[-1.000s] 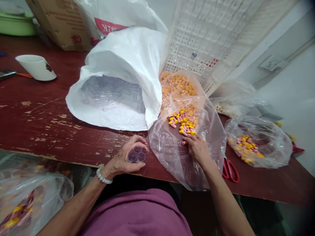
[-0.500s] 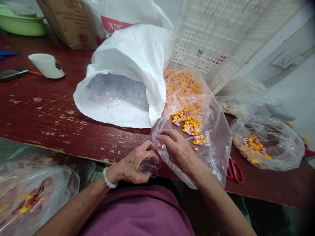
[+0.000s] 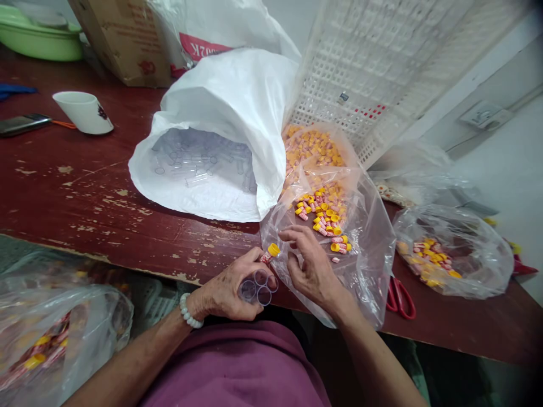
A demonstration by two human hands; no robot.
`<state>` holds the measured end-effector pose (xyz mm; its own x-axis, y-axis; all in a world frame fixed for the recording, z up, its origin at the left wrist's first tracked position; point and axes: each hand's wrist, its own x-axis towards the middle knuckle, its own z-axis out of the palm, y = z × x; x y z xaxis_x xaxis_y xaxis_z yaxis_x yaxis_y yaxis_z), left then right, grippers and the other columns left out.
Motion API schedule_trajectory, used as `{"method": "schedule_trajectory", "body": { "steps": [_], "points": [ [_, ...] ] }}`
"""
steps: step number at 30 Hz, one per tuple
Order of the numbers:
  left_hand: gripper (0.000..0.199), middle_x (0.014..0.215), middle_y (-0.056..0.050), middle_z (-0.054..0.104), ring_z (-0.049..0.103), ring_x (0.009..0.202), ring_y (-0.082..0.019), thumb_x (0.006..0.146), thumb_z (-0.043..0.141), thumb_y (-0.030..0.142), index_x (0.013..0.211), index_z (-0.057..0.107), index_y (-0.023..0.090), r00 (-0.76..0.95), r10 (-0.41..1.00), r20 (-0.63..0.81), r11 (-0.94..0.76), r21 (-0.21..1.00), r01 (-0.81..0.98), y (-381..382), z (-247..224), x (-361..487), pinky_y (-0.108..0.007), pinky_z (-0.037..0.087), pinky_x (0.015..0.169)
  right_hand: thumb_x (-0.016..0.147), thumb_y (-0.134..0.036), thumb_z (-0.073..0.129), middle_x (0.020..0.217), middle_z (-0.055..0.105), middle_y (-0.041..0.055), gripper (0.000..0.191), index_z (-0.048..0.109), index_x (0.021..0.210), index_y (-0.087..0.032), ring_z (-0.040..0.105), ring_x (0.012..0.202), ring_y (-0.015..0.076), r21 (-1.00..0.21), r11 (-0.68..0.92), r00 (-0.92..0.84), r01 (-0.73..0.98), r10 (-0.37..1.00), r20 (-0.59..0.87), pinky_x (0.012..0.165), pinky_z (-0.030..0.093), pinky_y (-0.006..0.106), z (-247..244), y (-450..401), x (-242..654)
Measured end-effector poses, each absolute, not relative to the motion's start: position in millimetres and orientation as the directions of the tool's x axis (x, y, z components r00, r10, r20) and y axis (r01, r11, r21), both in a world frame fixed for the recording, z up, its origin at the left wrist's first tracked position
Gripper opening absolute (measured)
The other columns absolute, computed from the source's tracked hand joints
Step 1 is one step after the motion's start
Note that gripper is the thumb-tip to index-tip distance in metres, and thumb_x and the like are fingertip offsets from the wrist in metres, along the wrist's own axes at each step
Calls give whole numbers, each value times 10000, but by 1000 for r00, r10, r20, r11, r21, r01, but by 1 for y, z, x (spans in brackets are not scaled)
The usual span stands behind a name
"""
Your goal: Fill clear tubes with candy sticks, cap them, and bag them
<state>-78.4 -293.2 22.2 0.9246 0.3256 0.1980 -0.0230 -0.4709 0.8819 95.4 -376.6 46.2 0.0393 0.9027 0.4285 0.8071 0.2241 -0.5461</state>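
My left hand (image 3: 235,285) is closed around several clear plastic tubes (image 3: 263,295), their round open ends facing up. At its fingertips stands a small yellow-capped piece (image 3: 274,249) with a red-and-white lower part; whether it sits in one of the tubes is hard to see. Just right of it, my right hand (image 3: 309,263) has its fingers apart and holds nothing, above a clear plastic bag (image 3: 365,271). Loose yellow-capped pieces (image 3: 326,217) spill from that bag's mouth. A white sack (image 3: 212,206) lies open behind my left hand, with clear tubes (image 3: 193,169) inside.
Red scissors (image 3: 401,299) lie at the table's front right, near another bag (image 3: 475,249) of capped pieces. A white cup (image 3: 82,113) and a phone (image 3: 23,124) are at the left. A white plastic basket (image 3: 335,79) leans behind. Another filled bag (image 3: 97,322) sits below the table edge.
My right hand has drawn back slightly from my left and its fingers have spread. The yellow-capped piece now shows at the left fingertips, where a red-and-white bit was seen before.
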Motion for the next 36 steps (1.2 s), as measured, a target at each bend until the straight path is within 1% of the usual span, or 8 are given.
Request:
{"method": "schedule_trajectory", "body": {
  "steps": [4, 12, 16, 24, 27, 30, 33, 36],
  "points": [
    [338, 915, -30, 441, 493, 803, -150, 530, 597, 53, 852, 594, 157, 926, 323, 197, -454, 890, -31, -295, 19, -80, -244, 446, 678, 655, 10, 412, 1142, 486, 82, 505, 513, 1097, -213, 489, 1120, 199, -620, 200, 34, 759, 938, 345, 964, 436, 402, 39, -381, 92],
    [367, 984, -47, 485, 509, 890, -192, 521, 613, 56, 877, 595, 147, 929, 308, 206, -404, 912, -68, -290, 13, -78, -298, 447, 806, 674, 20, 413, 1328, 387, 119, 622, 415, 1252, -211, 374, 1272, 224, -572, 198, 138, 796, 861, 490, 1035, 380, 431, 23, -390, 74],
    [383, 1007, -40, 495, 513, 874, -179, 515, 625, 65, 887, 601, 153, 931, 312, 189, -347, 935, -74, -292, 11, -77, -286, 449, 786, 635, 32, 412, 1288, 428, 103, 542, 490, 1112, -213, 436, 1210, 211, -594, 229, 107, 771, 873, 475, 1014, 397, 415, 23, -390, 75],
    [336, 982, -45, 525, 535, 812, -164, 575, 650, 132, 906, 607, 156, 915, 381, 135, -260, 965, -34, -284, 6, -72, -266, 450, 706, 699, -20, 437, 1291, 460, 88, 503, 520, 1154, -218, 494, 1129, 185, -604, 171, 136, 778, 893, 428, 942, 441, 358, 17, -382, 95],
    [320, 975, -56, 551, 532, 965, -221, 617, 674, 175, 931, 616, 169, 887, 434, 157, -221, 973, -65, -274, -4, -75, -308, 439, 816, 738, -31, 414, 1049, 587, 100, 398, 566, 1084, -157, 549, 977, 196, -494, -130, 360, 860, 841, 404, 861, 458, 347, 8, -391, 141],
    [330, 993, -67, 559, 554, 945, -215, 647, 687, 206, 964, 599, 173, 868, 481, 128, -115, 990, -82, -270, -16, -78, -308, 457, 790, 755, -45, 435, 957, 605, 129, 285, 627, 948, -131, 538, 936, 239, -207, -461, 504, 863, 807, 308, 830, 436, 370, -3, -406, 192],
    [335, 991, -62, 545, 581, 845, -182, 654, 690, 203, 970, 585, 170, 858, 506, 90, -62, 996, -68, -274, -19, -76, -300, 478, 738, 807, -127, 484, 1036, 607, 137, 273, 616, 1045, -157, 533, 930, 246, -13, -506, 496, 863, 842, 213, 818, 418, 366, -12, -416, 225],
    [314, 962, -47, 519, 565, 802, -156, 642, 691, 168, 941, 598, 163, 838, 540, 79, -137, 991, -6, -279, -11, -70, -275, 471, 703, 818, -183, 511, 984, 622, 127, 212, 608, 1004, -153, 547, 892, 235, -1, -437, 433, 899, 891, 136, 788, 417, 340, -14, -413, 235]
  ]
}}
